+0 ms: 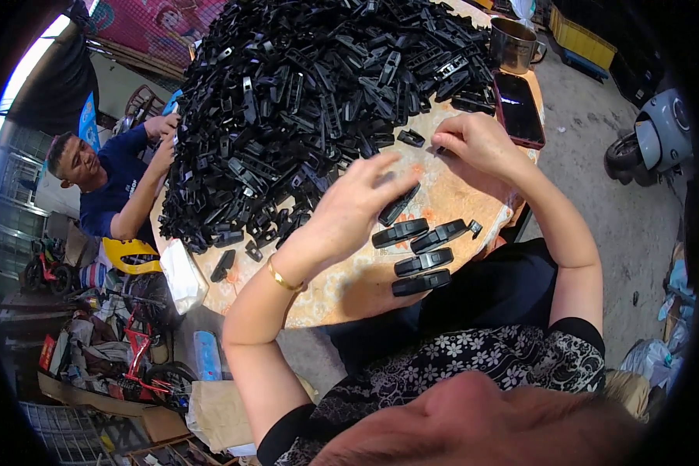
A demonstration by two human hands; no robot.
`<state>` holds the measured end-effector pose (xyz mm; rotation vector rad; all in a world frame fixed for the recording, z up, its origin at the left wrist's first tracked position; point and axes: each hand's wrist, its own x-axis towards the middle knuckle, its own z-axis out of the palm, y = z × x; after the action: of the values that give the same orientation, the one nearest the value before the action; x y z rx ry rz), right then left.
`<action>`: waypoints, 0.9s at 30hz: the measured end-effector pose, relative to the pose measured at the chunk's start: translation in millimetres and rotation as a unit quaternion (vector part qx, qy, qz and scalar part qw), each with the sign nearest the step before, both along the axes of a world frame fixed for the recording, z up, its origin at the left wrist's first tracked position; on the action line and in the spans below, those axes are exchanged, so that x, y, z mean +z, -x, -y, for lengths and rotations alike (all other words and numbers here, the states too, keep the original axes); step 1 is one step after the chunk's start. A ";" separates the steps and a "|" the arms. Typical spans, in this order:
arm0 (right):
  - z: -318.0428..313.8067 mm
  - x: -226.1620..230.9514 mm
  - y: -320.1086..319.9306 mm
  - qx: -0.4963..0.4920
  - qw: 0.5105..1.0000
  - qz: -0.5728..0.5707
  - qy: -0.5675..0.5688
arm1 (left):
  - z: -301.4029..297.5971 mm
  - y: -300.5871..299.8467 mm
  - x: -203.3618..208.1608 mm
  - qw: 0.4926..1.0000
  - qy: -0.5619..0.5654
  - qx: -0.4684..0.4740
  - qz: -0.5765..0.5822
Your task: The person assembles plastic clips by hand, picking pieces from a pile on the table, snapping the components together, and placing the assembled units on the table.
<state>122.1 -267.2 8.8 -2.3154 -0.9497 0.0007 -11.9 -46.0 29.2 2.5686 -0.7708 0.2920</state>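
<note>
My left hand, a gold bangle at its wrist, reaches over the table with fingers apart and slightly blurred. Just beside its thumb lies a long black plastic clip-like part; whether they touch I cannot tell. At the right, my right hand has its fingertips pinched together low over the tabletop, and what they hold, if anything, is too small to name. Close to those fingertips is a short black plastic piece. Several assembled-looking black parts lie in a loose group nearest my body, with a small black piece alongside.
A big heap of black plastic parts covers the far part of the patterned table. A phone and metal mug stand at the right edge. Across at left, another person has hands at the heap. A white packet lies left.
</note>
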 end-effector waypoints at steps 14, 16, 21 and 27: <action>-18.4 -17.6 18.4 0.118 0.980 -0.078 -0.143 | 10.1 0.7 -21.3 0.993 0.066 0.094 -0.034; -23.6 -13.1 32.4 0.131 0.975 -0.113 -0.141 | 12.1 -0.1 -24.1 0.993 0.059 0.103 -0.019; -30.6 -4.5 43.9 0.154 0.972 -0.155 -0.090 | 14.1 1.3 -25.5 0.991 0.044 0.126 -0.018; -24.6 -5.2 50.8 0.145 0.987 -0.005 -0.064 | 12.7 -1.2 -33.3 0.990 0.076 0.114 0.030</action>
<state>71.3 -242.5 3.5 -2.0408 -1.2370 0.0695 -10.7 -58.7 -4.1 2.5130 -0.4545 0.4825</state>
